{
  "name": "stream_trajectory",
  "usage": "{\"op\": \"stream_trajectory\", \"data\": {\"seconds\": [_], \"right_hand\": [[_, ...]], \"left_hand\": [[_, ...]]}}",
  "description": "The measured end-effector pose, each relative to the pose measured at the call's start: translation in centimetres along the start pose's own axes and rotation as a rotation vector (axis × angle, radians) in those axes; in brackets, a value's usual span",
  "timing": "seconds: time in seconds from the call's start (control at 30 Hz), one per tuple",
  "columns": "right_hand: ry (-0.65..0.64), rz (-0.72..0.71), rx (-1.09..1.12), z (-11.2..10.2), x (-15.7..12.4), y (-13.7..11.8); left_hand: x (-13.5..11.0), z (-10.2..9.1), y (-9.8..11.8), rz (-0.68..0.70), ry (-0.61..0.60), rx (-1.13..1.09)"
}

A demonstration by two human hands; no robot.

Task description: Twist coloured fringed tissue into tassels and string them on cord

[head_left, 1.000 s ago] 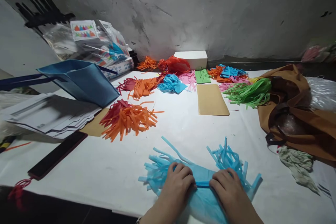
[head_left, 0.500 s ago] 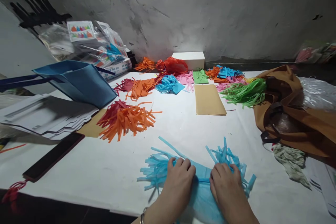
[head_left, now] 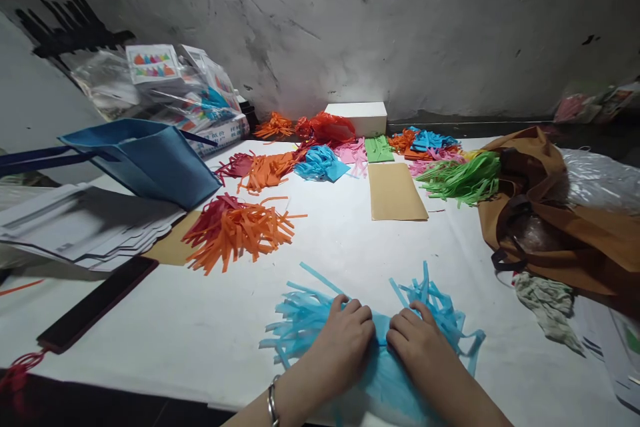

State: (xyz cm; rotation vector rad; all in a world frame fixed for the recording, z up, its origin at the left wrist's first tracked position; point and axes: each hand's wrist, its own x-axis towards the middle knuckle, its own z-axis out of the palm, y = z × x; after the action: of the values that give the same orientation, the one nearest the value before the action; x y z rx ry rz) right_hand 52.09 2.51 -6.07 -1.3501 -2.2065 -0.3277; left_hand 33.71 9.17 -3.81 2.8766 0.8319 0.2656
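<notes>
Pinching blue tissue (head_left: 383,323) w/ both hands at the near side of the white table (head_left: 210,333), low in view, right in front of me. L hand (head_left: 350,335) & R hand (head_left: 412,333) sit side by side, backs up, fingers curled & bunched over a darker fold (head_left: 381,342); thumbs out of sight, so can't tell how they grip underneath.

Key relation: fold's long axis runs L–R, straight across btwn my hands, only a short bit showing in the gap. Neither hand is nearer; each touches tissue on its own side. L fringe (head_left: 293,323) fans out beyond L hand, R fringe (head_left: 443,307) past R hand; plain part (head_left: 393,380) comes back toward me, btwn the forearms.

Orange tassel (head_left: 253,233) lies well apart, ahead & L; tan paper (head_left: 397,192) farther ahead; brown bag (head_left: 530,167) off R.
</notes>
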Motion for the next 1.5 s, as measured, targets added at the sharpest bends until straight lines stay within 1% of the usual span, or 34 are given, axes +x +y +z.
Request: {"op": "stream_trajectory", "data": {"seconds": [0.27,0.33,0.43,0.5,0.67,0.77,0.83,0.9,0.97,1.0,1.07,1.1,1.2,1.3,1.4,1.5], "right_hand": [[-0.084,0.015,-0.003,-0.1,0.4,0.3],[-0.081,-0.013,-0.046,0.0,0.3,0.3],[-0.055,-0.098,-0.12,0.1,0.2,0.2],[-0.046,-0.116,-0.112,0.3,0.2,0.3],[-0.039,-0.011,0.002,0.1,0.4,0.7],[-0.058,0.024,0.043,-0.2,0.5,0.7],[-0.039,0.012,0.021,-0.2,0.6,0.6],[0.007,-0.009,-0.022,0.0,0.9,0.6],[0.061,0.009,-0.013,0.2,1.2,0.8],[0.091,0.034,0.011,0.1,1.4,0.9],[0.161,0.106,0.052,-0.5,1.9,1.3],[0.194,0.142,0.056,-1.0,2.1,1.6],[0.308,0.217,0.011,-3.0,2.5,2.7],[0.423,0.244,-0.088,-5.1,2.3,4.5],[0.516,0.272,-0.239,-7.2,1.0,7.2],[0.612,0.331,-0.419,-9.9,-1.6,10.4]], "left_hand": [[0.7,-0.3,-0.1,0.044,-0.037,0.066],[0.8,-0.2,-0.2,0.035,-0.04,0.044],[0.8,-0.4,-0.2,0.039,-0.034,0.031],[0.7,-0.5,0.0,0.058,-0.026,0.053],[0.6,-0.5,0.2,0.121,0.003,0.137],[0.6,-0.3,0.0,0.13,0.052,0.148],[0.6,0.0,0.0,0.115,0.123,0.153],[0.3,0.3,0.1,0.109,0.215,0.148],[0.0,0.7,0.4,0.162,0.27,0.11],[-0.2,0.9,0.5,0.207,0.267,0.079],[-0.6,1.3,0.7,0.279,0.227,0.026],[-0.7,1.5,0.7,0.284,0.202,0.013],[-0.7,2.1,0.4,0.213,0.158,0.008],[-0.3,2.4,-0.3,0.164,0.141,0.039],[0.6,2.4,-1.3,0.148,0.12,0.092],[2.2,2.4,-2.9,0.128,0.11,0.115]]}}
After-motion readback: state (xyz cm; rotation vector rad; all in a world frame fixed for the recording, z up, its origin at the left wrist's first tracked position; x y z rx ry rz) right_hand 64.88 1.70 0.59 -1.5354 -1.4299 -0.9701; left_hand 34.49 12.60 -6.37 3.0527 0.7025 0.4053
